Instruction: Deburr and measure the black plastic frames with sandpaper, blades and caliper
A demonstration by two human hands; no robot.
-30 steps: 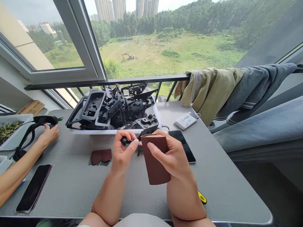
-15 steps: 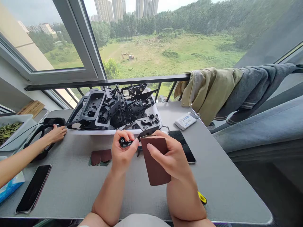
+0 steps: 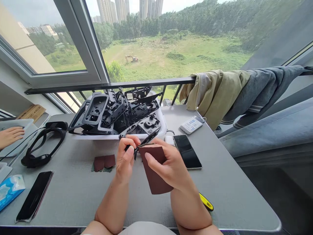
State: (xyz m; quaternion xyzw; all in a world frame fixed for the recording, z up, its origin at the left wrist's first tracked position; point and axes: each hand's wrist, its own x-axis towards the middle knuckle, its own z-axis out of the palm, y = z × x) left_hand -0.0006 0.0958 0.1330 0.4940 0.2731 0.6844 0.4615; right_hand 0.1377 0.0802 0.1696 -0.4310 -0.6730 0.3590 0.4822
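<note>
My left hand [image 3: 126, 160] is pinched round a small black plastic part [image 3: 144, 141] that juts up and right towards the heap. My right hand [image 3: 168, 168] grips a sheet of reddish-brown sandpaper [image 3: 153, 169], its top edge pressed against that part. Both hands hover over the grey table [image 3: 220, 182], just in front of a white tray [image 3: 161, 114] heaped with black plastic parts [image 3: 114, 111]. Two small pieces of sandpaper [image 3: 104, 162] lie on the table left of my left hand.
A phone [image 3: 187, 151] and a white device [image 3: 192, 124] lie to the right. A yellow-tipped tool [image 3: 206, 203] sticks out under my right forearm. At left are a black headset [image 3: 41, 147], another phone [image 3: 35, 195], a tissue pack [image 3: 9, 191] and another person's hand [image 3: 9, 135]. Jackets [image 3: 220, 91] hang on the railing.
The other person's hand let go of the black headset and withdrew to the far left. My left hand turned the black part so it points up-right, and the sandpaper shifted slightly left.
</note>
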